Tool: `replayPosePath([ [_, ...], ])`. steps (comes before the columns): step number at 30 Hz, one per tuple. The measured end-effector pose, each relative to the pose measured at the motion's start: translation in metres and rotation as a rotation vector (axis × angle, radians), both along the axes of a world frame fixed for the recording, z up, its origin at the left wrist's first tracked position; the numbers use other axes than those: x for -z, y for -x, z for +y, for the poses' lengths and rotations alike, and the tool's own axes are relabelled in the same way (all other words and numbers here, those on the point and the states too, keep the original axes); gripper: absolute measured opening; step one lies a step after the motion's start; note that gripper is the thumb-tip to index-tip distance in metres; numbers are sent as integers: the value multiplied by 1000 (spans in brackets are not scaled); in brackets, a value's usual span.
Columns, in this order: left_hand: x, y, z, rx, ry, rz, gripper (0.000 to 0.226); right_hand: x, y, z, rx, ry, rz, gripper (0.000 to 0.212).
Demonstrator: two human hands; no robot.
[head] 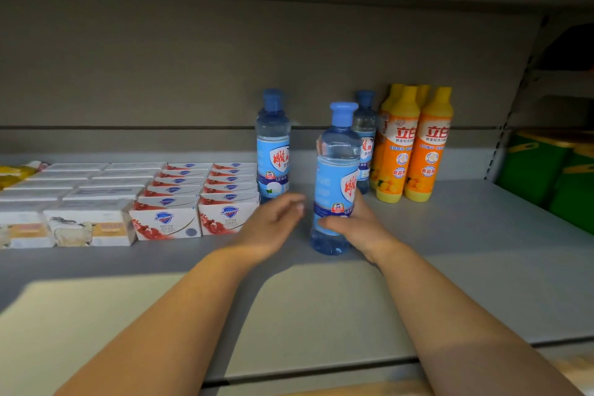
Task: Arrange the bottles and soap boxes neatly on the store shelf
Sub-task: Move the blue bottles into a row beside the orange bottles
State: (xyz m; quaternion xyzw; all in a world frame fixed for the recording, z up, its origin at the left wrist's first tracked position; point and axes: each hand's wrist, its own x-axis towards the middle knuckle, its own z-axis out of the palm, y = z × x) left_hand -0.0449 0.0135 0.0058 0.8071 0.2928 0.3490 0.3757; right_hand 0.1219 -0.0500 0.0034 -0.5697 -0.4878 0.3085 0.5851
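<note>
The grey shelf point(466, 251) carries rows of white sheep-print soap boxes point(86, 222) at left, with two rows of Safeguard soap boxes point(199, 199) just beside them. Three blue-capped bottles stand upright: rear left bottle point(273, 145), rear right bottle point(365, 138), front bottle point(337, 170). Orange detergent bottles point(414, 145) stand grouped at right.

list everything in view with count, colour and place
blue bottles: three, blue, centre of shelf
orange bottles: four, orange with yellow caps, right of blue ones
Safeguard soap boxes: two rows, white and red, left of centre
sheep soap boxes: several rows, white, far left
yellow packs: count unclear, yellow, left edge
green containers: count unclear, green, right bay
shelf: one, grey, under everything
left hand: open, left of front blue bottle
right hand: grips that bottle
</note>
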Motion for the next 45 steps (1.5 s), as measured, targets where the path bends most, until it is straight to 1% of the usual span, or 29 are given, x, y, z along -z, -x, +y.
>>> replayPosePath([
  [2, 14, -4, 1, 78, -177, 401, 41, 3, -7, 4, 123, -47, 0, 64],
  [3, 19, -6, 2, 105, -267, 549, 47, 4, -10, 6, 180, -79, -10, 62],
  [4, 22, -8, 2, 111, -341, 644, 48, 5, -11, 9, 228, -109, -23, 61],
  [5, 22, -9, 1, 101, -379, 683, 49, 7, -13, 12, 269, -135, -42, 59],
  [8, 20, -10, 1, 105, -381, 680, 48, 10, -22, 22, 370, -174, -132, 57],
  [12, 20, -8, 5, 120, -380, 670, 49, 11, -36, 38, 510, -110, -218, 64],
  [17, 25, -9, 10, 126, -383, 628, 49, 14, -54, 63, 622, -55, -255, 60],
  [21, 28, -11, 14, 119, -380, 631, 50, 16, -64, 72, 735, 38, -358, 66],
  [27, 27, -12, 14, 112, -384, 639, 49, 16, -61, 73, 751, 44, -352, 62],
  [38, 26, -12, 15, 132, -360, 651, 48, 18, -62, 72, 842, 52, -387, 68],
  [42, 26, -11, 16, 144, -349, 657, 49, 17, -63, 71, 854, 65, -342, 73],
  [45, 26, -9, 14, 123, -352, 630, 49, 14, -60, 67, 961, 51, -320, 79],
])
